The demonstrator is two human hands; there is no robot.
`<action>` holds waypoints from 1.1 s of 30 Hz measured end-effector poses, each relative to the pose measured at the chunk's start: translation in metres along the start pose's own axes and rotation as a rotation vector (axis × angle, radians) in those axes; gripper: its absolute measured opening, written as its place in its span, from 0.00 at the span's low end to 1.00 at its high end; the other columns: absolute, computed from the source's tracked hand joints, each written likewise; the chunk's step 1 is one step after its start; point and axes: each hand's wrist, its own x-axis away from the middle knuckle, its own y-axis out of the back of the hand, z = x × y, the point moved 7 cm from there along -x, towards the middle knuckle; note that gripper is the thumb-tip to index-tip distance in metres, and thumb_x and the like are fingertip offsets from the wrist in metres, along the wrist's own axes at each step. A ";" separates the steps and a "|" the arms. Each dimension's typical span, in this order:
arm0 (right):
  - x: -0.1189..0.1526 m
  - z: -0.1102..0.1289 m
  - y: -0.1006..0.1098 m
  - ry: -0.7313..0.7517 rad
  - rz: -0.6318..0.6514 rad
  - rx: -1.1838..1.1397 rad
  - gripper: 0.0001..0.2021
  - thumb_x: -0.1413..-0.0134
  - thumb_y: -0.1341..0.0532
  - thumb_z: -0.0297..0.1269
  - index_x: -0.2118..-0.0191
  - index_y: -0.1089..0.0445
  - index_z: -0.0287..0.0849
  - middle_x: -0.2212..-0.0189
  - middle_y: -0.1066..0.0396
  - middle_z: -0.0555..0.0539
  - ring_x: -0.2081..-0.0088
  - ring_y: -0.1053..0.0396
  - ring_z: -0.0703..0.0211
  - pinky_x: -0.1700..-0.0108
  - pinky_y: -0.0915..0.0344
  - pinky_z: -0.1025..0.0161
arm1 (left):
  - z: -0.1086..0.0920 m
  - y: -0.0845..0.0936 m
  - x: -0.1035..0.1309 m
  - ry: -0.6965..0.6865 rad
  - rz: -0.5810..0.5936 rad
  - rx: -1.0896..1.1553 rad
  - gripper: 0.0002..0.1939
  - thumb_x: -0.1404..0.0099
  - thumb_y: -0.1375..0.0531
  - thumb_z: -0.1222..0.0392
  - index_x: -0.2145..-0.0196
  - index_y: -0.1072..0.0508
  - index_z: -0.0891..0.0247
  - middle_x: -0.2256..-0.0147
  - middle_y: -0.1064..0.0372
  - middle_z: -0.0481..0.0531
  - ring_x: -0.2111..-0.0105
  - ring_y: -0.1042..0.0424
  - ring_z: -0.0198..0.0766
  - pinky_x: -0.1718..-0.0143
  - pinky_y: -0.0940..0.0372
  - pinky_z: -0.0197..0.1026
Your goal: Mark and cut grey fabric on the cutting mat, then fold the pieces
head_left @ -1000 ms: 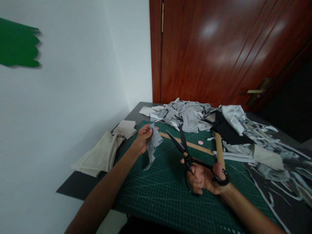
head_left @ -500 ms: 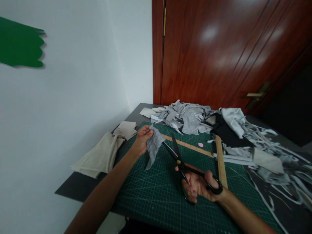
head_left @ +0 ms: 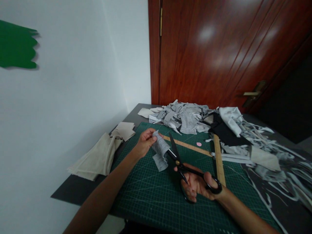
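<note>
My left hand (head_left: 146,142) pinches a small grey piece of fabric (head_left: 160,150) at its upper edge, and the cloth hangs down above the cutting mat. Black-handled scissors (head_left: 178,163) are in my right hand (head_left: 198,185), thumb through one handle loop and fingers in the other. Their blades are spread apart. The lower blade runs behind or into the grey cloth, its tip hidden there, while the upper blade stands free to the right of it. Beneath both hands lies a green cutting mat (head_left: 146,191) with a printed grid.
A wooden L-shaped ruler (head_left: 219,162) lies on the mat near a pink chip (head_left: 199,144). Grey scraps (head_left: 187,118) are heaped at the back. Black cloth (head_left: 226,131) and white strips (head_left: 265,162) cover the right. Cream fabric (head_left: 97,157) lies left, beside the wall (head_left: 73,81).
My left hand has shifted slightly right and down with the grey fabric, bringing it further along the lower blade towards the pivot. The scissors stay spread and nearly in place.
</note>
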 end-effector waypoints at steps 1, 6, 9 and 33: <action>0.000 0.000 -0.001 0.009 0.018 0.000 0.38 0.46 0.39 0.68 0.36 0.37 0.51 0.70 0.36 0.50 0.76 0.43 0.65 0.75 0.37 0.65 | 0.000 0.000 0.000 -0.004 0.008 -0.007 0.20 0.45 0.27 0.51 0.64 0.29 0.65 0.67 0.23 0.52 0.71 0.27 0.35 0.70 0.35 0.34; -0.001 0.000 0.001 0.009 0.010 -0.020 0.39 0.46 0.39 0.67 0.35 0.39 0.48 0.70 0.34 0.50 0.76 0.42 0.65 0.73 0.35 0.64 | 0.000 -0.004 0.001 0.003 0.074 0.008 0.19 0.45 0.26 0.52 0.68 0.29 0.66 0.70 0.23 0.51 0.71 0.26 0.35 0.68 0.34 0.34; -0.001 0.000 0.003 0.010 -0.001 -0.027 0.39 0.45 0.39 0.66 0.35 0.40 0.47 0.70 0.34 0.50 0.75 0.41 0.65 0.72 0.35 0.64 | 0.004 -0.010 0.004 0.054 0.155 -0.009 0.19 0.45 0.26 0.53 0.68 0.30 0.66 0.70 0.23 0.52 0.70 0.25 0.36 0.67 0.33 0.35; 0.003 -0.005 0.009 0.060 -0.050 0.040 0.35 0.41 0.37 0.58 0.32 0.42 0.51 0.67 0.35 0.50 0.74 0.39 0.66 0.71 0.40 0.65 | 0.021 -0.006 0.002 0.160 0.225 -0.333 0.26 0.52 0.26 0.41 0.73 0.22 0.70 0.75 0.26 0.53 0.75 0.30 0.34 0.73 0.34 0.35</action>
